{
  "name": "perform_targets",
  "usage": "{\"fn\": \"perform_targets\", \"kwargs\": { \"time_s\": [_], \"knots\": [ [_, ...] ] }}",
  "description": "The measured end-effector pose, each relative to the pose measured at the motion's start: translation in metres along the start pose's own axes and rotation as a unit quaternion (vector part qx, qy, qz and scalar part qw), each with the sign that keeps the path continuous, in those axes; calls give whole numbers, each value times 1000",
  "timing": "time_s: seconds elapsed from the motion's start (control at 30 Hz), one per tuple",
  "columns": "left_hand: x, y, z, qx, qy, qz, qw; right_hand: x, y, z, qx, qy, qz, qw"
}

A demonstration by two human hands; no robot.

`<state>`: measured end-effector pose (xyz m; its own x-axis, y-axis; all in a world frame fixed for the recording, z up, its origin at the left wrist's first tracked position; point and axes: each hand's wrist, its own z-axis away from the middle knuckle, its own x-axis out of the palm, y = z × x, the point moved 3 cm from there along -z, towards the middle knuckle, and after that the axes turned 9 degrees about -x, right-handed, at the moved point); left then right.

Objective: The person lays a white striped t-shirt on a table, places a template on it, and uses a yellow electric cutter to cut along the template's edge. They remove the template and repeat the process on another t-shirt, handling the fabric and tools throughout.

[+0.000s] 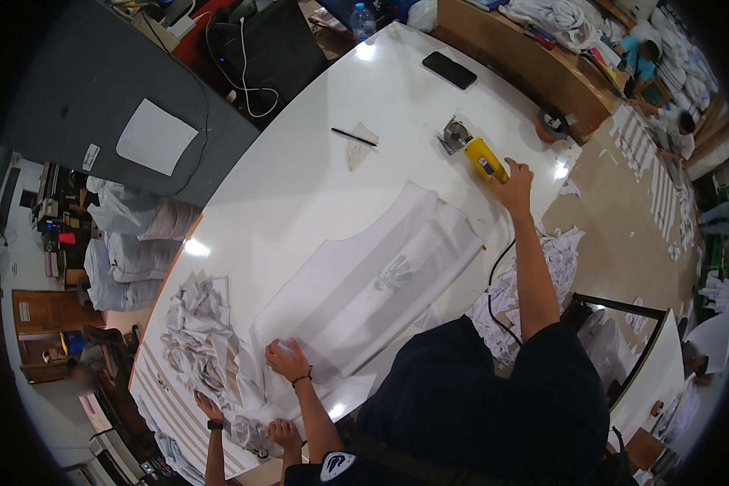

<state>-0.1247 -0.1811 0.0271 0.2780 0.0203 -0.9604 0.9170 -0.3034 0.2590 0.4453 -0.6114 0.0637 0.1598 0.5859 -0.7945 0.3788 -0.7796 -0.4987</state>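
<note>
My right hand [513, 188] is closed on the rear end of a yellow electric rotary fabric cutter [486, 160], which rests on the white table with its round blade pointing away from me. A black cord trails below that arm. My left hand [287, 361], a bracelet at its wrist, lies with fingers spread on the near end of a white cut fabric panel [364, 283]. Grey bands and a grey emblem mark the panel. Beside it on the left is a crumpled heap of pale fabric [198, 332].
A co-worker's two hands [208, 407] touch fabric at the table's lower left. Farther off lie a pen [354, 137] on a small scrap, a black phone [449, 70] and a roll of dark tape [552, 123]. Fabric scraps [543, 267] cover the floor at right.
</note>
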Motion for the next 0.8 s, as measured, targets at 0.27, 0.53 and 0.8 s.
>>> {"fn": "perform_targets", "kwargs": {
  "time_s": [0.27, 0.53, 0.8],
  "knots": [
    [10, 0, 4, -56, 43, -32, 997, 1, -91, 102, 74, -180, 7, 981],
    [10, 0, 3, -64, 26, -36, 997, 5, -61, 93, 108, -330, 117, 930],
    [13, 8, -2, -40, 10, 0, 999, 21, -110, 78, -91, -253, -24, 963]
  ]
}}
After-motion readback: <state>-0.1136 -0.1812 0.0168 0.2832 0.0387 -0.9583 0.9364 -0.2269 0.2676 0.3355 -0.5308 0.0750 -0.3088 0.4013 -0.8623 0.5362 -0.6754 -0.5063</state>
